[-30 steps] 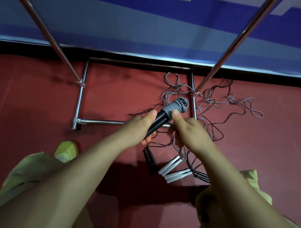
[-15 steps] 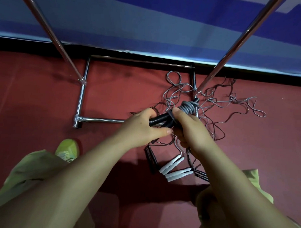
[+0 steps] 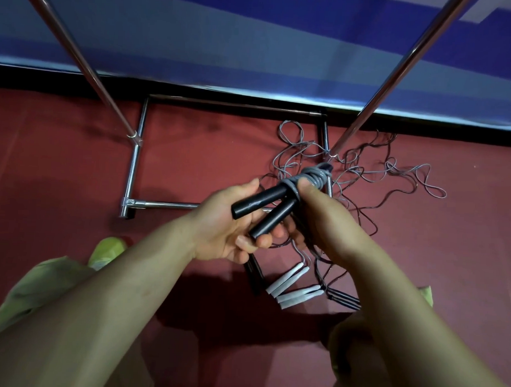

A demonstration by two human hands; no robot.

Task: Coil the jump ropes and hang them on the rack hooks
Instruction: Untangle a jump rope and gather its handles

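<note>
A jump rope with two black handles [image 3: 259,203] has its grey cord wound in a tight coil [image 3: 310,176] around the handles' far ends. My left hand [image 3: 227,224] cradles the handles from below, fingers curled under them. My right hand [image 3: 320,216] grips the coiled end, thumb pressed on the windings. Under my hands, more jump ropes lie in a tangle [image 3: 365,179] of grey and dark cords on the red floor, with white handles [image 3: 291,284] and black handles [image 3: 253,275] near me.
The chrome rack's base frame [image 3: 133,171] stands on the floor against a blue wall. Its two slanted poles [image 3: 79,57] [image 3: 397,68] rise toward me on either side. My knees in green trousers and a yellow-green shoe [image 3: 107,250] are at the bottom.
The handles have swung round from pointing away to pointing down-left at me and have spread apart. My right hand moved up onto the coil; my left shifted underneath.
</note>
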